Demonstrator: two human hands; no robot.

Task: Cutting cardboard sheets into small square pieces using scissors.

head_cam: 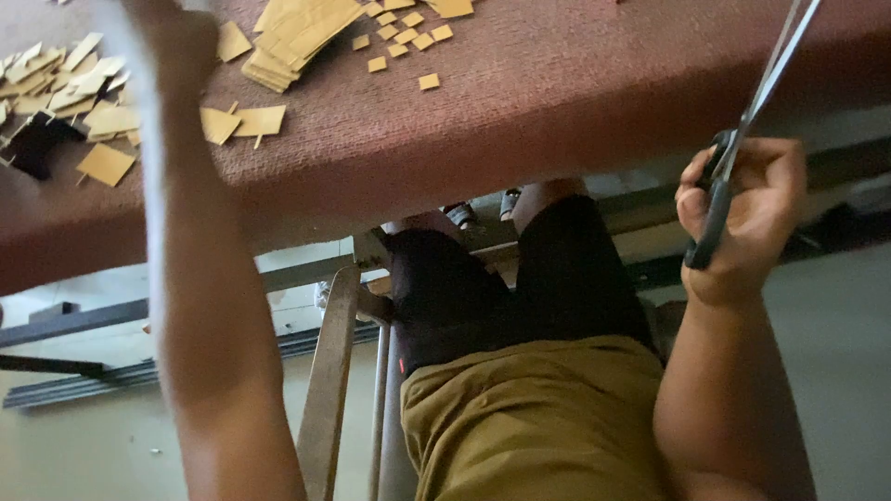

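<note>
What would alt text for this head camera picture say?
Seen from above, a person's right hand grips scissors beside a table covered in dark red cloth. The left hand reaches among tan card pieces scattered on it.

**Small craft or cutting workshop**

Premises appear to be a manual workshop, not a home or office. A worktable (520,102) is covered in dark red, carpet-like cloth and strewn with tan card offcuts (107,164), small cut squares (408,37) and a stack of cut strips (297,37). A pair of long-bladed scissors (742,130) is in use. Beneath the table run bare metal frame bars (329,371) over a plain, pale concrete floor (83,445).
</note>
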